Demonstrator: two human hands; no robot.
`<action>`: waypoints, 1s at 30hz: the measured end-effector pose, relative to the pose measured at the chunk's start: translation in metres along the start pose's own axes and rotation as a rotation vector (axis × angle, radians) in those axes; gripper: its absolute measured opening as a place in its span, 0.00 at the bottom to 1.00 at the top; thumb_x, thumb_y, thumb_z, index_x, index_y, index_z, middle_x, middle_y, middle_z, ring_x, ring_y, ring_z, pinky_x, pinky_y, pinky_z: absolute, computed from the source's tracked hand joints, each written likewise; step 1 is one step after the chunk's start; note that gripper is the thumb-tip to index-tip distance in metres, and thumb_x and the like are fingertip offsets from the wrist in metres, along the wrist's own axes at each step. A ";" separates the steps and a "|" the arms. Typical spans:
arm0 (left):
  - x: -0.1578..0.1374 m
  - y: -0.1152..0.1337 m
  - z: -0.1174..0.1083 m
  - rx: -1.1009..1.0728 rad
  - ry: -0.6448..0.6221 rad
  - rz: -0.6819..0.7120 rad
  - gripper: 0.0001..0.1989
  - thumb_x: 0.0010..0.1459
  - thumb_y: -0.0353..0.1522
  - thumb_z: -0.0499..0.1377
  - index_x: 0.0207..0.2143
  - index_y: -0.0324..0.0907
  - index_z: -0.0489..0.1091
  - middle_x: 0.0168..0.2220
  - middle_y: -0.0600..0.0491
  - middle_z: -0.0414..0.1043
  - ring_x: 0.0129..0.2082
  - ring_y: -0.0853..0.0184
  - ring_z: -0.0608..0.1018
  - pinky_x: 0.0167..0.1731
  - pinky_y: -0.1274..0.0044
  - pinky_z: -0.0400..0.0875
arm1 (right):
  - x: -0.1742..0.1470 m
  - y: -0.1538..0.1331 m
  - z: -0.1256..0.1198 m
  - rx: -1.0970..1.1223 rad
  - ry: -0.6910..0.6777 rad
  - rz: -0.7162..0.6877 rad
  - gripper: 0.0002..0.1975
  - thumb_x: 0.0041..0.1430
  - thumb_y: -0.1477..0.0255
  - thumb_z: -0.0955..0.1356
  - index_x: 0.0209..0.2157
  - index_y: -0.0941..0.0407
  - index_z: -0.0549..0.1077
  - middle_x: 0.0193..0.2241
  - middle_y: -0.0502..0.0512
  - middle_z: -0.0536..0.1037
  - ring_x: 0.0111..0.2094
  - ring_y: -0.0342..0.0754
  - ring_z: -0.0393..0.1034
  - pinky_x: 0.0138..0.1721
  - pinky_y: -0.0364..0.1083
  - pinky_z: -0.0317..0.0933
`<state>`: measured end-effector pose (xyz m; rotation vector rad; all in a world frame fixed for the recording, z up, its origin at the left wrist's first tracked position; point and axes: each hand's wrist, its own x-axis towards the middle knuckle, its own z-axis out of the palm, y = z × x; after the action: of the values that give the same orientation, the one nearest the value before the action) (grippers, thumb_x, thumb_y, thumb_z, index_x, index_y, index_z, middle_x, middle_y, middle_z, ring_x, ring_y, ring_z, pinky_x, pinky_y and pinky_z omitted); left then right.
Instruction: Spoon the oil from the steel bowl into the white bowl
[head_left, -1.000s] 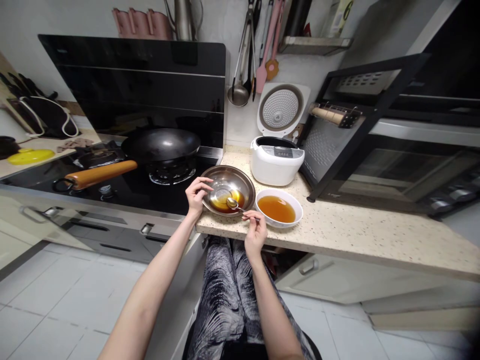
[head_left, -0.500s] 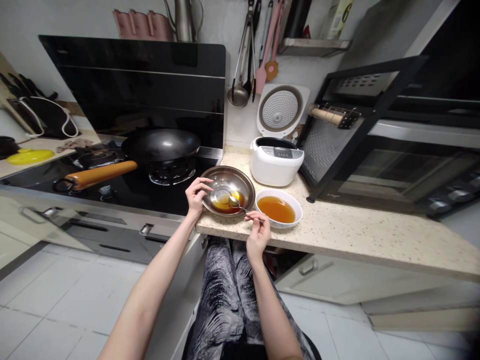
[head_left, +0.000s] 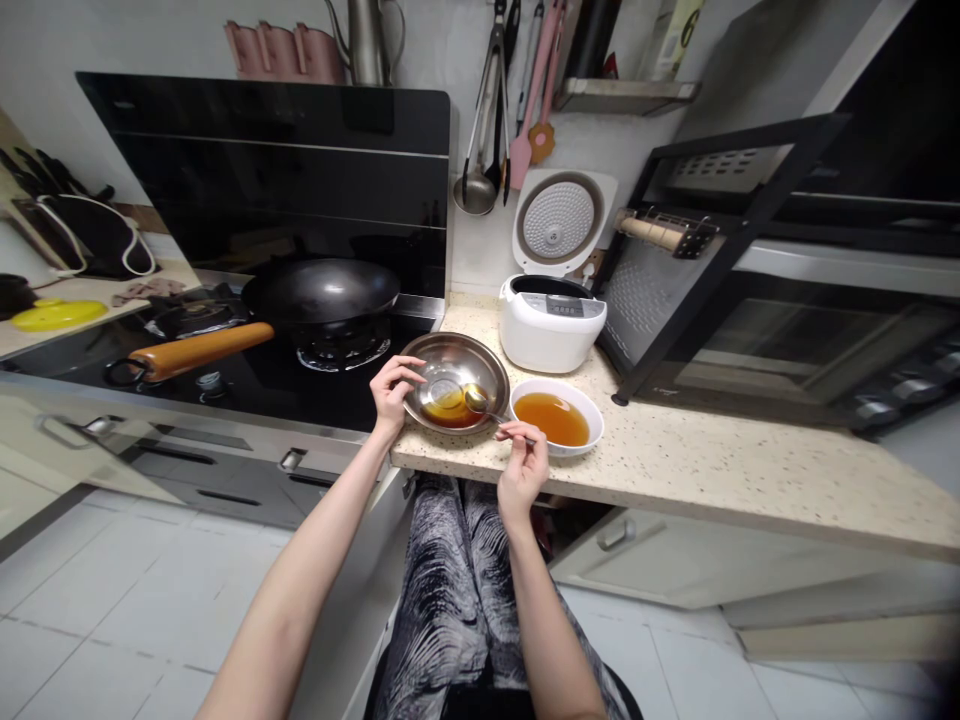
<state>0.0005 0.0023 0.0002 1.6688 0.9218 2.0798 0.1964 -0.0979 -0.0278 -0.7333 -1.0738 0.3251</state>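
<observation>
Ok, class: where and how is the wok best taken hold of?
Probably around the middle of its handle, coming from the front: the handle is long and straight, juts left from the wok toward the front edge of the stove, and the left burner sits just behind it.

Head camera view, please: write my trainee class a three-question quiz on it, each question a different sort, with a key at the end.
1. Which hand holds the spoon?
2. True or false: in the picture, the white bowl stands to the right of the metal bowl.
3. Choose one. The lid of the rice cooker is: A, shut; B, raised; C, out of sight.

Key: 1. The right hand. 2. True. 3. B.
</observation>
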 end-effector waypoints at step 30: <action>0.000 0.000 0.000 -0.010 -0.002 0.007 0.13 0.43 0.24 0.54 0.21 0.45 0.78 0.36 0.50 0.81 0.39 0.58 0.77 0.41 0.68 0.69 | 0.027 -0.020 -0.029 -0.136 0.218 -0.111 0.09 0.72 0.67 0.64 0.37 0.54 0.70 0.35 0.53 0.76 0.36 0.46 0.75 0.37 0.47 0.72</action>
<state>0.0002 0.0025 0.0001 1.6713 0.9044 2.0829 0.2324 -0.1081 -0.0036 -0.8073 -0.9310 0.0744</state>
